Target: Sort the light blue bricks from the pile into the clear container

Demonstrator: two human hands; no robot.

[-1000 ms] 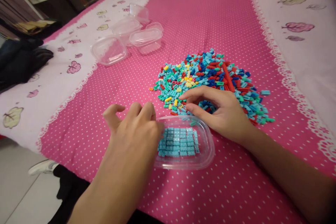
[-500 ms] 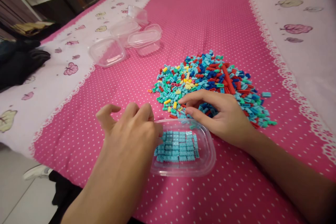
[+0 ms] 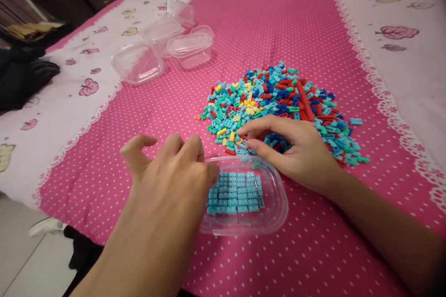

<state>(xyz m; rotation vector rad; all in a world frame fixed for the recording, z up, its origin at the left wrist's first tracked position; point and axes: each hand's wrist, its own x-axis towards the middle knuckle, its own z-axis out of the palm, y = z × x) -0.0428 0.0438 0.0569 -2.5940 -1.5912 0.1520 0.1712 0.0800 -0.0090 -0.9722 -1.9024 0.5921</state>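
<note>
My left hand [image 3: 167, 181] is over the left side of a clear plastic container [image 3: 275, 222], its back towards me. Its fingers are bent down and the fingertips are hidden, so what they grip cannot be made out. Inside the container, light blue toy bricks [image 3: 239, 192] lie flat in close rows. My right hand [image 3: 292, 148] rests at the near edge of a heap of small toy bricks [image 3: 251, 97] in blue, green, red and yellow. A gap shows between its thumb and index finger, with nothing seen held there.
Several clear plastic containers [image 3: 139, 66] stand together at the back left on the pink dotted bedspread [image 3: 278, 18]. One loose blue brick [image 3: 355, 121] lies right of the heap. Dark cloth [image 3: 24, 79] is at the far left, and a shoe [image 3: 47, 226] is on the floor below.
The view has shifted slightly. My left hand's index finger now covers a little more of the container's left edge. My right hand stays by the heap, and the brick rows look the same.
</note>
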